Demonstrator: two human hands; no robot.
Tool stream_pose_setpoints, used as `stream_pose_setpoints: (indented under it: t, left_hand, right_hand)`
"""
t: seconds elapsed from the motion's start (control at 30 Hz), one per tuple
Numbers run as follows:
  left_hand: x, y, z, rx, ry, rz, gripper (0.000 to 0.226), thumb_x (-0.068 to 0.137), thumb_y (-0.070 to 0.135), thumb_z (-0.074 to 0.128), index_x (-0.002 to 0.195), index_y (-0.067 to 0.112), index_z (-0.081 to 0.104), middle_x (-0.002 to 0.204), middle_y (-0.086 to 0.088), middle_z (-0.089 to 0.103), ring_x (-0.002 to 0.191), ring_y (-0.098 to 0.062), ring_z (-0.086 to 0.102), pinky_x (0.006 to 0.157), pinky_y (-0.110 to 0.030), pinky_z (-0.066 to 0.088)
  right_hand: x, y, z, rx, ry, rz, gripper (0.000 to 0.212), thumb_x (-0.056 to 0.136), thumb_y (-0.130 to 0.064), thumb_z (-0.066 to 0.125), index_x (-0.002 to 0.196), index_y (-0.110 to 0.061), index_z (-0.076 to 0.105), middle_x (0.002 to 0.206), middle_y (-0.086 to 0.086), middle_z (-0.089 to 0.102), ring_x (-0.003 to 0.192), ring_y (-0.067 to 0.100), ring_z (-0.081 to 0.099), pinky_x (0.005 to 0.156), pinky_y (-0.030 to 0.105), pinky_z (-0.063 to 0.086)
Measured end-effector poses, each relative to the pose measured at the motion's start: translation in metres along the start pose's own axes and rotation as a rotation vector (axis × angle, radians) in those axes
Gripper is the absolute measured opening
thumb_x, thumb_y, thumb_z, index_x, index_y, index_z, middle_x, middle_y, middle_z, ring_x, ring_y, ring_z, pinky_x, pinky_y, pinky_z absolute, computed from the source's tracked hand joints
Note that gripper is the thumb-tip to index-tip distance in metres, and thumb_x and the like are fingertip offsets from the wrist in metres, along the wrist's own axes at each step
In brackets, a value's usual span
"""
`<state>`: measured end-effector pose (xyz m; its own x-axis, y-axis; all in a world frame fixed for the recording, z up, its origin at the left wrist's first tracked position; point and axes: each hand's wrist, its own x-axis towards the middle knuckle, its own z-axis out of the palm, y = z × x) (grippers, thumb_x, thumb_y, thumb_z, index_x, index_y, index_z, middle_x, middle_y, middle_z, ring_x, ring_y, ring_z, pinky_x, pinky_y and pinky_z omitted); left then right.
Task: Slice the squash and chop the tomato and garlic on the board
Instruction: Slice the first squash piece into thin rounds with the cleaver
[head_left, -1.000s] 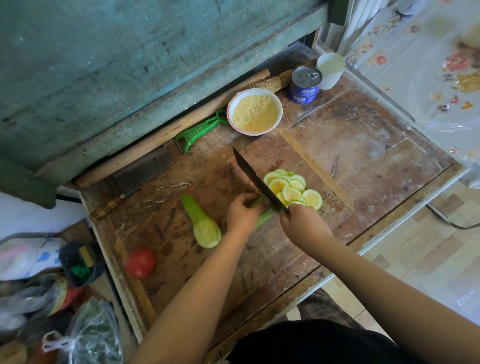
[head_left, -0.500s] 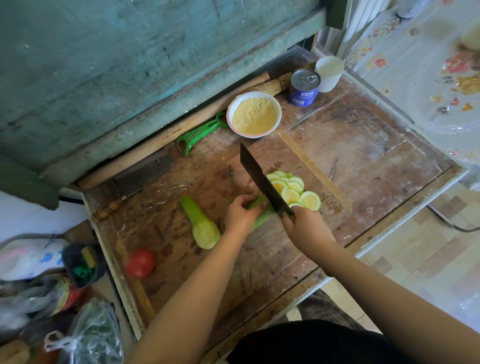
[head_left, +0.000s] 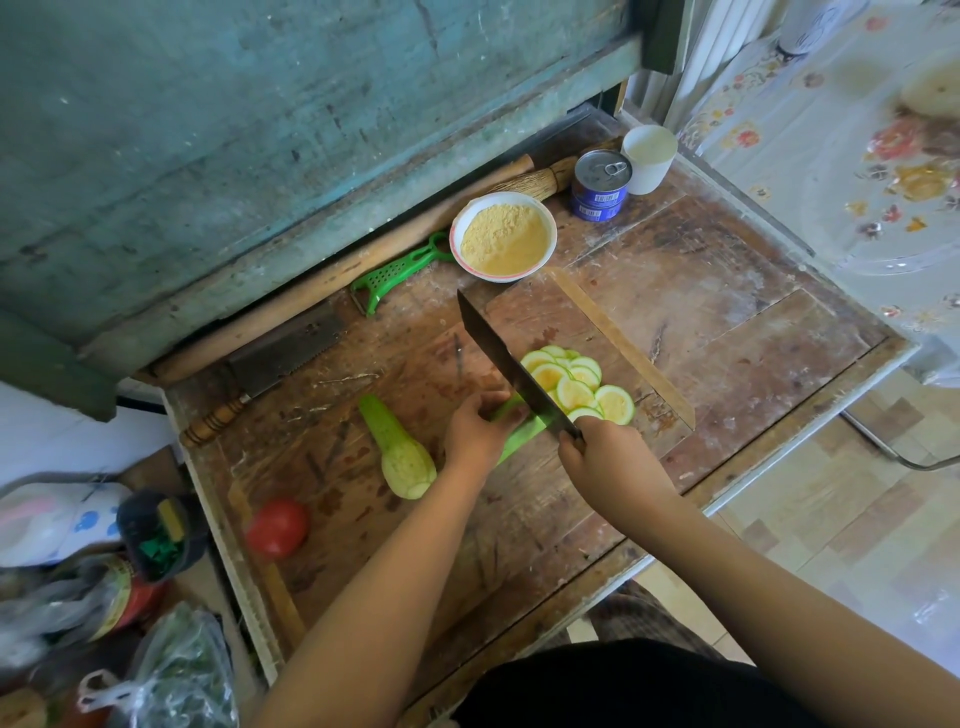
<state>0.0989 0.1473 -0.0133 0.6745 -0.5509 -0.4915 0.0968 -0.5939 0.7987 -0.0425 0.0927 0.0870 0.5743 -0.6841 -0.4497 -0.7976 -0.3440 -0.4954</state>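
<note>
On the worn wooden board (head_left: 675, 332), my left hand (head_left: 475, 434) grips a light green squash (head_left: 522, 439) lying across the board. My right hand (head_left: 610, 460) holds a dark knife (head_left: 511, 369) by its handle, the blade resting across the squash beside my left fingers. Several round squash slices (head_left: 576, 387) are piled just right of the blade. A second whole squash (head_left: 400, 449) lies to the left. A red tomato (head_left: 278, 527) sits at the board's near left corner. No garlic can be seen.
A bowl of yellow powder (head_left: 504, 236), a green peeler (head_left: 397, 273), a blue tin (head_left: 600, 184) and a white cup (head_left: 649, 158) stand at the back. A cleaver (head_left: 270, 366) and a rolling pin (head_left: 332, 275) lie by the wall. Bags and jars (head_left: 124, 613) crowd the left.
The knife rose off the squash half a second ago and has come back down onto it. My left hand has stayed on the squash.
</note>
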Motion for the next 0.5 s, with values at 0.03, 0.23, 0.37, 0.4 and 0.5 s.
stream_pose_setpoints:
  t: [0.03, 0.23, 0.37, 0.4, 0.5]
  left_hand:
    - [0.000, 0.000, 0.000, -0.003, -0.003, 0.001, 0.020, 0.075, 0.034, 0.078, 0.085, 0.030, 0.061, 0.090, 0.012, 0.065, 0.092, -0.013, 0.063, 0.087, -0.037, 0.051]
    - [0.001, -0.001, -0.001, -0.033, -0.010, -0.010, 0.019, 0.074, 0.031, 0.079, 0.082, 0.032, 0.062, 0.089, 0.010, 0.066, 0.091, -0.015, 0.064, 0.088, -0.040, 0.052]
    - [0.002, -0.001, 0.000, -0.041, -0.017, -0.014, 0.020, 0.075, 0.030, 0.079, 0.085, 0.030, 0.061, 0.089, 0.010, 0.065, 0.091, -0.016, 0.063, 0.086, -0.039, 0.051]
    - [0.002, -0.001, 0.000, -0.046, -0.018, -0.013, 0.021, 0.075, 0.029, 0.078, 0.087, 0.028, 0.062, 0.090, 0.009, 0.065, 0.093, -0.017, 0.063, 0.086, -0.038, 0.051]
    - [0.002, -0.001, 0.001, -0.058, -0.019, -0.009, 0.020, 0.076, 0.027, 0.078, 0.086, 0.030, 0.061, 0.091, 0.008, 0.065, 0.094, -0.018, 0.062, 0.087, -0.036, 0.050]
  right_hand:
    - [0.000, 0.000, 0.000, -0.008, 0.000, 0.002, 0.039, 0.099, -0.026, 0.040, 0.061, -0.017, 0.035, 0.056, 0.002, 0.042, 0.049, 0.017, 0.040, 0.045, 0.028, 0.026]
    - [0.002, -0.003, 0.003, -0.040, -0.002, 0.017, 0.039, 0.099, -0.026, 0.039, 0.062, -0.015, 0.033, 0.058, 0.003, 0.041, 0.049, 0.018, 0.037, 0.045, 0.027, 0.023]
    - [0.008, -0.002, 0.006, -0.039, -0.023, 0.032, 0.040, 0.100, -0.027, 0.038, 0.062, -0.014, 0.033, 0.059, 0.003, 0.041, 0.049, 0.019, 0.037, 0.045, 0.027, 0.023]
    - [0.010, -0.001, 0.007, -0.038, -0.027, 0.037, 0.040, 0.100, -0.027, 0.038, 0.062, -0.014, 0.034, 0.059, 0.003, 0.041, 0.050, 0.019, 0.037, 0.045, 0.027, 0.023]
    - [0.014, -0.003, 0.008, -0.057, -0.044, 0.054, 0.039, 0.099, -0.027, 0.039, 0.063, -0.014, 0.034, 0.062, 0.003, 0.042, 0.051, 0.018, 0.037, 0.045, 0.027, 0.024]
